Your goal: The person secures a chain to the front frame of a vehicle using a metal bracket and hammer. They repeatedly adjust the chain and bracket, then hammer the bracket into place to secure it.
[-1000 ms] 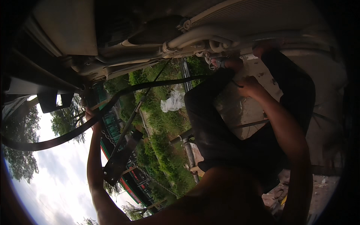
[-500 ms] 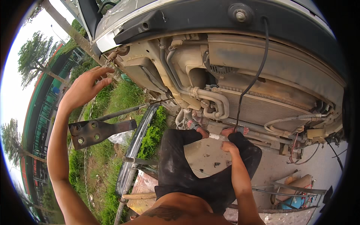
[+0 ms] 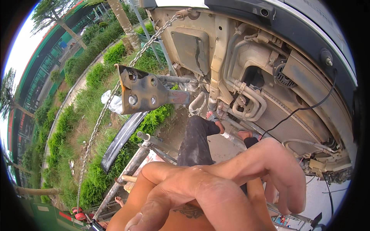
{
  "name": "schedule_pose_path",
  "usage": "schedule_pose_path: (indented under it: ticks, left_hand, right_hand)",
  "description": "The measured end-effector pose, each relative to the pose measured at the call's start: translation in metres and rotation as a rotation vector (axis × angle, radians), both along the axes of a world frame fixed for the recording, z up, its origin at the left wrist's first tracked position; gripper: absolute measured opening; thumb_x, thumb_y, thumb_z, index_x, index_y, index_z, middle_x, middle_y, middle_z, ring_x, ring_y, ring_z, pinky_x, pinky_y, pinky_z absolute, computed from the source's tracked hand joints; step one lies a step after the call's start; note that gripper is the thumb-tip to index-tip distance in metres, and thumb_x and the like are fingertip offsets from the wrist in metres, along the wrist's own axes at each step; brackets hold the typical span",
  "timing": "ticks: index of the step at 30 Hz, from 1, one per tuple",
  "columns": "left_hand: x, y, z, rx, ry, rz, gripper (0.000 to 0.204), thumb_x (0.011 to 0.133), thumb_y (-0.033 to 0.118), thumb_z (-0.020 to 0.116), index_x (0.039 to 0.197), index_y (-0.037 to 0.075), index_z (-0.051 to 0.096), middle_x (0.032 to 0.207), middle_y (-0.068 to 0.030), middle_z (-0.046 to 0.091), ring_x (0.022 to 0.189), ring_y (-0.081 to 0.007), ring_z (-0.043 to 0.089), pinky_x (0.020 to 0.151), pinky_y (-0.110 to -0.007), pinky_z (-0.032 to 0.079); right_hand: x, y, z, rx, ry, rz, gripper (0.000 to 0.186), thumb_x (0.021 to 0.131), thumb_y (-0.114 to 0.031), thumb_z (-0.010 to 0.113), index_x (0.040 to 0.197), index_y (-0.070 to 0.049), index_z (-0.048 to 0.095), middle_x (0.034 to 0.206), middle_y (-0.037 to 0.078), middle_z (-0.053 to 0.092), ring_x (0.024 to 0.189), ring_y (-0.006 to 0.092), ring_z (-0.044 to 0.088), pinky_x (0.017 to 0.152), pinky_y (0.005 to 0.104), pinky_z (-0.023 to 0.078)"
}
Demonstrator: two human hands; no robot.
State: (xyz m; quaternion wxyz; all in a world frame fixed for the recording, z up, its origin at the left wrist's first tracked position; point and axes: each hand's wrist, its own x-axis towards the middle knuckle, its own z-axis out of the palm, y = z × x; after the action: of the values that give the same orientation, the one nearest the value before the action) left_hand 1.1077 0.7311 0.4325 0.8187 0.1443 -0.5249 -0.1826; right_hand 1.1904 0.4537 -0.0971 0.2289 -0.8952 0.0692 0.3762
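Close in front of the camera, my left hand [image 3: 204, 184] is raised with its fingers spread and nothing held. It covers much of the lower middle of the view. Behind it, my right forearm [image 3: 255, 196] rises from the lower edge; the fingers of that hand are mostly hidden. Beyond my hands, a taut metal chain [image 3: 135, 57] runs from the front corner of the vehicle underside [image 3: 227, 50] down to the lower left. A rusty steel bracket plate with several holes [image 3: 144, 91] stands beside the chain, apart from both hands.
A finned radiator [image 3: 291, 117] and bent pipes [image 3: 254, 109] fill the vehicle's exposed front. A black cable [image 3: 308, 109] hangs from its bumper. Metal frame tubes [image 3: 129, 173] stand at my left, by a dark trim strip [image 3: 123, 142] and green shrubs [image 3: 94, 184].
My left hand has left the chain's hook end at the vehicle corner and come close to the camera. The view has turned left, showing more of the chain and bracket.
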Motion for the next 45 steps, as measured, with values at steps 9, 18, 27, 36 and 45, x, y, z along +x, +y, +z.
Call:
schedule_pose_path:
  ticks: [9, 18, 27, 36, 45]
  left_hand:
    - [0.012, -0.021, -0.018, -0.210, 0.063, -0.232, 0.040, 0.101, 0.049, 0.049, 0.117, 0.014, 0.061, 0.118, -0.0229, 0.052, 0.110, -0.0320, 0.057, 0.096, -0.044, 0.047]
    - [0.020, -0.025, -0.027, -0.265, 0.051, -0.293, 0.044, 0.099, 0.050, 0.052, 0.116, 0.010, 0.060, 0.120, -0.0227, 0.051, 0.111, -0.0321, 0.054, 0.097, -0.045, 0.044]
    - [0.031, -0.024, -0.020, -0.285, 0.009, -0.325, 0.049, 0.097, 0.052, 0.054, 0.114, 0.007, 0.059, 0.122, -0.0225, 0.050, 0.113, -0.0321, 0.052, 0.098, -0.045, 0.041]
    - [0.070, 0.000, -0.043, 0.116, -0.010, -0.041, 0.054, 0.095, 0.054, 0.057, 0.113, 0.003, 0.058, 0.124, -0.0223, 0.049, 0.115, -0.0321, 0.050, 0.099, -0.046, 0.039]
    - [0.083, 0.182, -0.147, 1.648, -0.437, 0.552, 0.041, 0.099, 0.039, 0.059, 0.121, 0.004, 0.057, 0.111, -0.0172, 0.060, 0.105, -0.0350, 0.062, 0.090, -0.043, 0.048]
  right_hand:
    - [-0.056, -0.003, -0.028, 0.016, 0.003, -0.018, 0.042, 0.090, -0.033, 0.063, 0.121, -0.005, 0.064, 0.119, 0.022, 0.067, 0.114, 0.0381, 0.063, 0.098, 0.0426, 0.049]
    - [-0.059, 0.009, -0.006, 0.032, 0.013, -0.027, 0.043, 0.091, -0.033, 0.063, 0.123, -0.005, 0.064, 0.124, 0.023, 0.065, 0.118, 0.0386, 0.061, 0.101, 0.0423, 0.047]
    - [-0.059, 0.009, -0.013, 0.040, 0.071, -0.018, 0.040, 0.091, -0.033, 0.062, 0.120, -0.005, 0.066, 0.120, 0.023, 0.066, 0.114, 0.0373, 0.063, 0.098, 0.0432, 0.049]
    - [-0.051, 0.005, -0.088, 0.041, 0.002, -0.015, 0.035, 0.090, -0.033, 0.062, 0.109, -0.005, 0.071, 0.109, 0.024, 0.070, 0.106, 0.0355, 0.068, 0.091, 0.0456, 0.053]
    - [-0.087, -0.021, 0.090, 0.333, -0.456, -0.451, 0.035, 0.098, -0.022, 0.057, 0.129, -0.006, 0.058, 0.099, 0.015, 0.072, 0.091, 0.0270, 0.070, 0.085, 0.0365, 0.053]
